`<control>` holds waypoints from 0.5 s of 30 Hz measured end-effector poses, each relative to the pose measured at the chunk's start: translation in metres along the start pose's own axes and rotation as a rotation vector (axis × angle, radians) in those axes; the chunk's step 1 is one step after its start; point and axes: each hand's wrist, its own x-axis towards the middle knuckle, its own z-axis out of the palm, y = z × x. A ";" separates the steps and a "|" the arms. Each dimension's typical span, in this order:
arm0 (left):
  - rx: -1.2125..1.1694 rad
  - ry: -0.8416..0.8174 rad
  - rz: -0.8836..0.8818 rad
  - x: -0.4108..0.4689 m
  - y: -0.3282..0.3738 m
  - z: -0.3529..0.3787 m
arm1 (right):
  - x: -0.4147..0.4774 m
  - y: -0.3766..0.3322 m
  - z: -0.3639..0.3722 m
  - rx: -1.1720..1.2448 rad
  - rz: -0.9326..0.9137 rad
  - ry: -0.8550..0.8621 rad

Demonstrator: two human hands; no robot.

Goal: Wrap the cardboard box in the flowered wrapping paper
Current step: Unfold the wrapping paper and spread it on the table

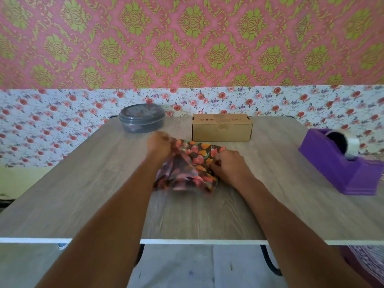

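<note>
A folded bundle of dark flowered wrapping paper (pixel 188 166) lies in the middle of the wooden table (pixel 83 194). My left hand (pixel 159 145) grips its far left corner. My right hand (pixel 228 164) pinches its right edge. The paper is blurred by motion. Just behind it stands the shut brown cardboard box (pixel 222 128), apart from both hands and the paper.
A grey round lidded container (pixel 142 118) stands at the back left. A purple tape dispenser (pixel 340 161) with a roll of clear tape sits at the right edge. The table backs against a flowered wall; its white front edge runs near me.
</note>
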 end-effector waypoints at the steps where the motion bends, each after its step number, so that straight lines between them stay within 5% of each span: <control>1: -0.180 0.017 -0.143 0.000 -0.005 -0.006 | -0.001 -0.002 0.000 -0.019 -0.004 -0.002; 3: -0.502 0.009 -0.347 -0.005 -0.008 -0.011 | -0.003 -0.003 -0.002 -0.050 -0.026 -0.009; 5: -0.531 0.004 -0.395 -0.004 -0.006 -0.014 | -0.006 -0.004 -0.004 -0.081 -0.035 -0.017; 10: 0.124 -0.253 -0.151 -0.031 0.012 -0.011 | -0.012 -0.016 -0.006 -0.026 0.022 -0.053; 15: 0.245 -0.227 0.059 -0.057 0.000 -0.005 | -0.031 -0.021 0.006 -0.071 0.046 -0.095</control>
